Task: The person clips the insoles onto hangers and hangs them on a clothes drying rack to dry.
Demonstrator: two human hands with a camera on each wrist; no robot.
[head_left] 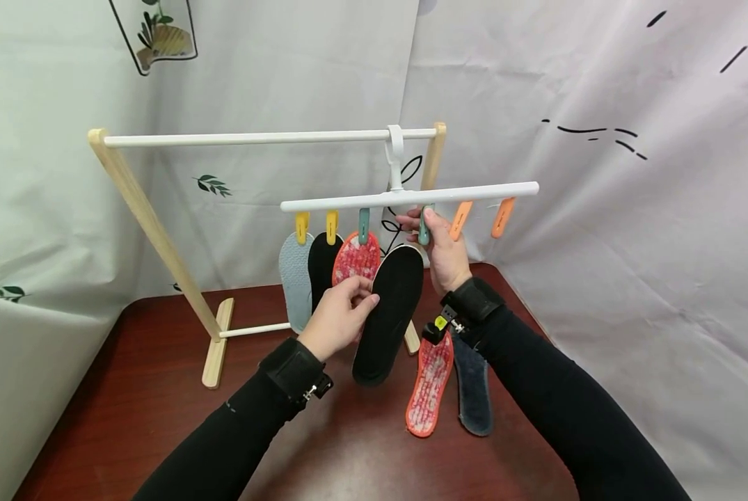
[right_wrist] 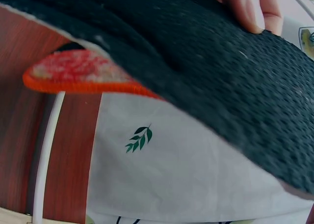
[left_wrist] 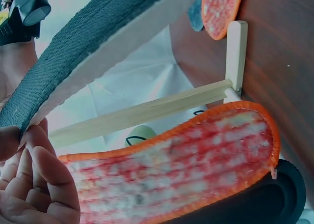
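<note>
Frame centre: left hand (head_left: pixel 339 316) grips black insole (head_left: pixel 389 313) by its edge; right hand (head_left: pixel 439 254) pinches green clip (head_left: pixel 424 233) at its top. Risk: the clip bites only the rim, so the insole drops to the table (head_left: pixel 129 390).

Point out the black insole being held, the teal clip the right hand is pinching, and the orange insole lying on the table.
black insole (head_left: pixel 389 313), head view, middle of its face
teal clip (head_left: pixel 424 235), head view, lower end
orange insole (head_left: pixel 430 384), head view, its centre
</note>
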